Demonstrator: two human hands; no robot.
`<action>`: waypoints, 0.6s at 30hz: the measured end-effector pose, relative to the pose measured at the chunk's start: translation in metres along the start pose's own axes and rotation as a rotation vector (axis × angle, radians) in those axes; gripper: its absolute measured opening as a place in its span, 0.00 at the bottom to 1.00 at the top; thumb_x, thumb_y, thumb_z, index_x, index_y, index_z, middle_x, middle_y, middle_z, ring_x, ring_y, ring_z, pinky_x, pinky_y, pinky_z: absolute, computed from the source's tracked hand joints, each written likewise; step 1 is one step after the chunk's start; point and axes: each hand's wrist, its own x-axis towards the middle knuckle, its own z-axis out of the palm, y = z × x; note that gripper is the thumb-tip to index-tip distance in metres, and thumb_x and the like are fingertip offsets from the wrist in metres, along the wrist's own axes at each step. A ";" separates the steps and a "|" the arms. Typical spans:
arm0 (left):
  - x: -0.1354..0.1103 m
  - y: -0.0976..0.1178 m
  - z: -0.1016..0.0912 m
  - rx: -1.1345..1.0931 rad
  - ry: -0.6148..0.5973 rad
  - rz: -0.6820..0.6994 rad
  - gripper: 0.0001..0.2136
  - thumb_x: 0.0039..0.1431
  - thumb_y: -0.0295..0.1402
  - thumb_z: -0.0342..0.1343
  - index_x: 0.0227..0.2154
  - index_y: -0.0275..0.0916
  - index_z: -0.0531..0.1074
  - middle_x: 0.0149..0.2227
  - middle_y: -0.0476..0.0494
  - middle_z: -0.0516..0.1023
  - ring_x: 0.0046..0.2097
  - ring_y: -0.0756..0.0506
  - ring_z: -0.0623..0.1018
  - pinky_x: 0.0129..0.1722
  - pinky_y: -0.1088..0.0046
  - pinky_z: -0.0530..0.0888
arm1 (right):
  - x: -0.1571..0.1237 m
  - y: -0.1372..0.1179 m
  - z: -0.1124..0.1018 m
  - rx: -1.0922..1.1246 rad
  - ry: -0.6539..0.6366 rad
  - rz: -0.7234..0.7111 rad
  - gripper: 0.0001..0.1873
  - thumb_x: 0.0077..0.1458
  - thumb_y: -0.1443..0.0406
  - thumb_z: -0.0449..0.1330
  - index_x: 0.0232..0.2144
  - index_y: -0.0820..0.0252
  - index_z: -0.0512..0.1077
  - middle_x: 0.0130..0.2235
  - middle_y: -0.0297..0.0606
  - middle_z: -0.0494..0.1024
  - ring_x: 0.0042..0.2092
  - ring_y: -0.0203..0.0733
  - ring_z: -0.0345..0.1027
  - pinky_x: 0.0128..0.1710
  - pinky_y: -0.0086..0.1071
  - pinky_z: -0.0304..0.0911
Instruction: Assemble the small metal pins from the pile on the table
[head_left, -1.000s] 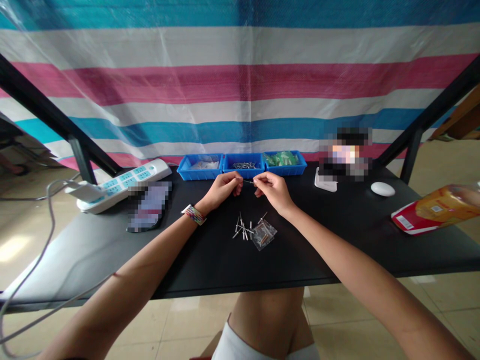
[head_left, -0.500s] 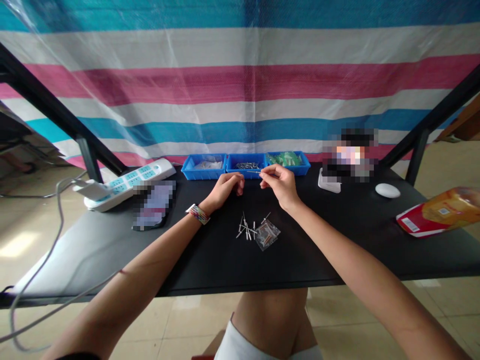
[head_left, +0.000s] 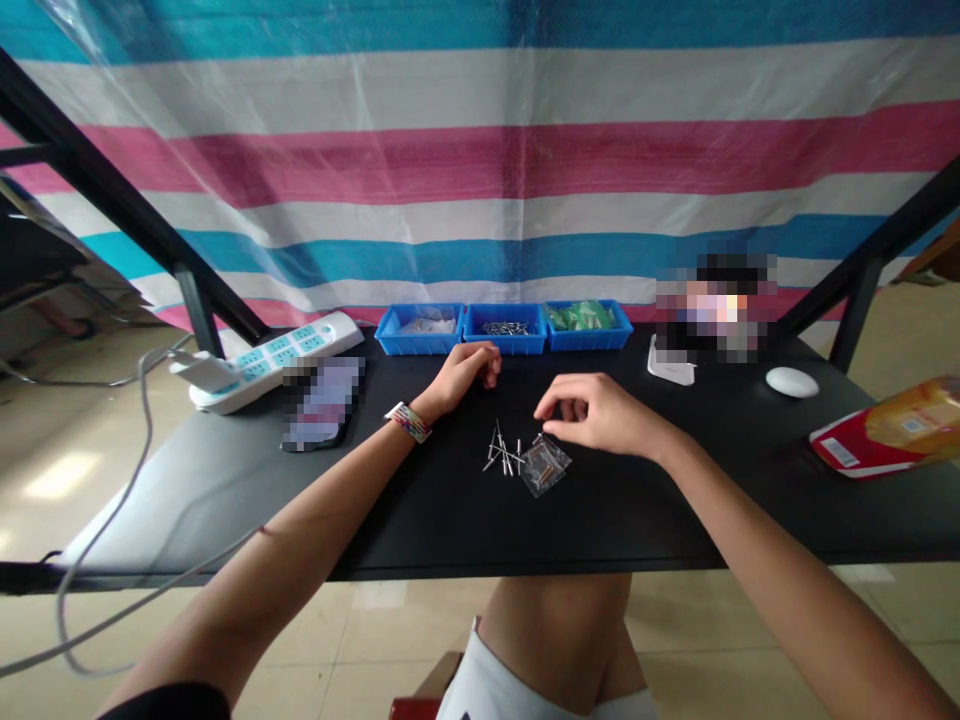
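On the black table (head_left: 442,510) lies a small pile of metal rivets (head_left: 504,452) beside a small clear plastic bag (head_left: 547,466) with more pieces in it. My right hand (head_left: 596,415) hovers just above and right of the bag, fingers curved and apart, nothing visible in them. My left hand (head_left: 469,368), with a coloured wristband, rests in a loose fist in front of the middle blue bin (head_left: 504,342), which holds metal rivets. What the fist holds, if anything, is hidden.
A left blue bin (head_left: 418,343) and a right blue bin (head_left: 589,338) with green parts flank the middle one. A white power strip (head_left: 277,362) and a blurred flat object (head_left: 322,402) lie left. A white oval object (head_left: 793,381) and a red-yellow packet (head_left: 892,432) lie right.
My right hand carried a rivet up to the middle bin, then drew back toward the bag without it. My left hand let go of the rivet and settled into a fist.
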 end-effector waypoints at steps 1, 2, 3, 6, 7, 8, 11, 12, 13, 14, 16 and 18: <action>0.000 0.000 0.000 -0.001 -0.002 0.005 0.15 0.62 0.42 0.58 0.24 0.37 0.71 0.21 0.48 0.72 0.24 0.50 0.72 0.27 0.75 0.69 | -0.011 -0.007 0.003 -0.070 -0.028 -0.037 0.05 0.55 0.69 0.69 0.36 0.56 0.83 0.38 0.37 0.83 0.34 0.40 0.73 0.34 0.33 0.69; 0.000 0.000 0.000 -0.001 -0.006 0.008 0.15 0.62 0.41 0.58 0.24 0.37 0.71 0.21 0.48 0.72 0.24 0.50 0.72 0.27 0.75 0.69 | -0.022 -0.013 0.007 -0.129 -0.036 -0.081 0.08 0.55 0.70 0.70 0.38 0.55 0.83 0.40 0.38 0.83 0.38 0.43 0.75 0.39 0.35 0.71; -0.001 0.000 0.000 0.000 -0.013 0.008 0.15 0.62 0.41 0.58 0.24 0.37 0.71 0.21 0.48 0.72 0.24 0.50 0.72 0.27 0.75 0.69 | -0.032 -0.018 0.011 -0.184 -0.045 -0.120 0.11 0.55 0.70 0.71 0.41 0.54 0.83 0.43 0.39 0.83 0.44 0.46 0.76 0.46 0.39 0.73; -0.001 0.000 0.000 0.002 -0.019 0.003 0.16 0.62 0.41 0.58 0.23 0.37 0.71 0.22 0.47 0.72 0.24 0.51 0.72 0.27 0.75 0.69 | -0.054 -0.022 0.025 -0.329 -0.027 -0.185 0.15 0.58 0.70 0.71 0.48 0.54 0.82 0.46 0.41 0.83 0.49 0.49 0.75 0.50 0.43 0.74; -0.001 0.001 0.000 0.003 -0.016 0.001 0.16 0.62 0.41 0.58 0.23 0.37 0.71 0.22 0.47 0.72 0.24 0.51 0.72 0.27 0.75 0.69 | -0.059 -0.022 0.028 -0.377 -0.013 -0.207 0.14 0.60 0.70 0.69 0.48 0.54 0.81 0.45 0.42 0.83 0.48 0.49 0.75 0.50 0.44 0.74; -0.001 0.001 0.000 0.002 -0.012 0.001 0.16 0.62 0.41 0.58 0.23 0.37 0.70 0.21 0.47 0.71 0.24 0.51 0.71 0.27 0.75 0.68 | -0.062 -0.020 0.031 -0.421 0.001 -0.234 0.12 0.63 0.70 0.67 0.48 0.55 0.81 0.45 0.42 0.83 0.48 0.49 0.75 0.49 0.45 0.74; 0.000 0.001 0.000 0.003 -0.010 0.000 0.16 0.62 0.42 0.59 0.23 0.37 0.71 0.21 0.47 0.71 0.24 0.50 0.72 0.26 0.75 0.69 | -0.067 -0.016 0.033 -0.521 0.033 -0.325 0.10 0.67 0.71 0.61 0.45 0.55 0.81 0.44 0.43 0.84 0.47 0.50 0.75 0.48 0.45 0.73; 0.000 0.000 0.000 0.004 -0.010 0.000 0.16 0.62 0.43 0.59 0.23 0.37 0.71 0.21 0.47 0.72 0.24 0.50 0.72 0.27 0.75 0.69 | -0.068 -0.015 0.033 -0.542 0.044 -0.344 0.11 0.67 0.72 0.60 0.44 0.55 0.80 0.43 0.43 0.84 0.47 0.50 0.75 0.48 0.45 0.73; 0.000 -0.001 0.000 0.005 -0.011 -0.002 0.16 0.62 0.43 0.59 0.23 0.37 0.71 0.22 0.47 0.72 0.24 0.50 0.72 0.27 0.74 0.69 | -0.068 -0.014 0.031 -0.553 0.066 -0.351 0.11 0.68 0.72 0.59 0.43 0.55 0.80 0.43 0.43 0.84 0.47 0.50 0.76 0.48 0.45 0.72; 0.001 -0.001 -0.001 0.006 -0.010 -0.003 0.16 0.62 0.43 0.60 0.23 0.37 0.71 0.22 0.47 0.72 0.24 0.50 0.72 0.27 0.74 0.70 | -0.068 -0.013 0.030 -0.550 0.102 -0.348 0.11 0.68 0.72 0.58 0.43 0.55 0.80 0.43 0.43 0.84 0.46 0.50 0.76 0.48 0.45 0.72; 0.001 -0.003 -0.002 0.008 -0.008 -0.005 0.16 0.62 0.43 0.59 0.24 0.37 0.72 0.22 0.47 0.72 0.25 0.50 0.72 0.27 0.75 0.69 | -0.065 -0.010 0.026 -0.483 0.202 -0.304 0.11 0.68 0.71 0.57 0.41 0.54 0.79 0.42 0.43 0.83 0.44 0.49 0.77 0.49 0.46 0.73; 0.001 -0.005 -0.002 0.014 -0.014 -0.001 0.17 0.63 0.44 0.59 0.24 0.37 0.72 0.22 0.47 0.72 0.25 0.50 0.72 0.27 0.75 0.69 | -0.057 -0.005 0.023 -0.327 0.306 -0.202 0.10 0.69 0.68 0.57 0.40 0.54 0.79 0.41 0.43 0.83 0.43 0.49 0.78 0.47 0.45 0.74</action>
